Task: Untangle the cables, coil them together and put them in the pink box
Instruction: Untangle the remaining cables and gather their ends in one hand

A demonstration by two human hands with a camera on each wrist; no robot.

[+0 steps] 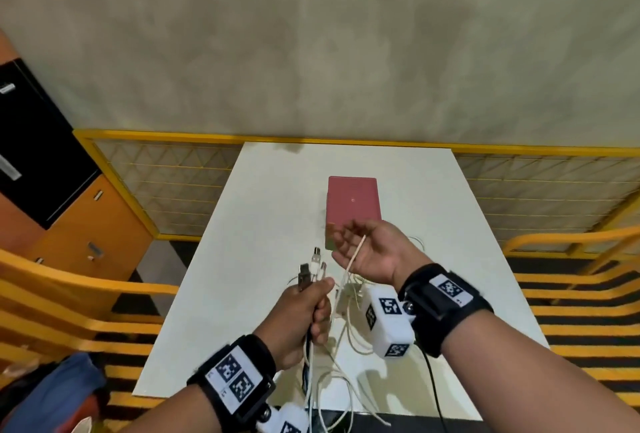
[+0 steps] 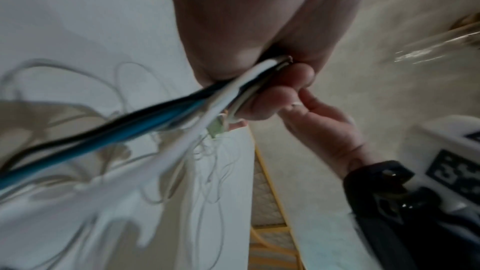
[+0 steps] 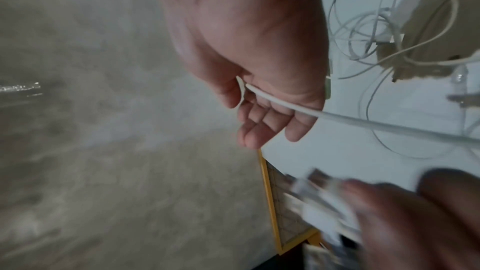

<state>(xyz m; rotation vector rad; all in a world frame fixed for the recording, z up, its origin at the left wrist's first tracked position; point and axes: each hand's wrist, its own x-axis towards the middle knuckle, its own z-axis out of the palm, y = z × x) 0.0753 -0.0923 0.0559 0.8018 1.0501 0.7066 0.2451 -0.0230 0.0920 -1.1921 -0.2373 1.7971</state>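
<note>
My left hand (image 1: 301, 311) grips a bundle of cables (image 2: 155, 118), black, blue and white, above the near part of the white table (image 1: 263, 225). Their plugs (image 1: 313, 266) stick up out of the fist. My right hand (image 1: 367, 249) is turned palm up just to the right. One white cable (image 3: 363, 123) runs taut across that palm, its end pinched under the thumb. Loose white cable loops (image 1: 349, 335) lie tangled on the table below both hands. The pink box (image 1: 353, 204) sits behind my right hand at mid-table, its near end hidden.
A yellow mesh fence (image 1: 173, 187) lines the table's far and side edges. Yellow rails (image 1: 571, 294) flank both sides. An orange and black cabinet (image 1: 90, 225) stands at the left. Blue cloth (image 1: 79, 377) lies at the lower left. Some cables hang over the table's near edge.
</note>
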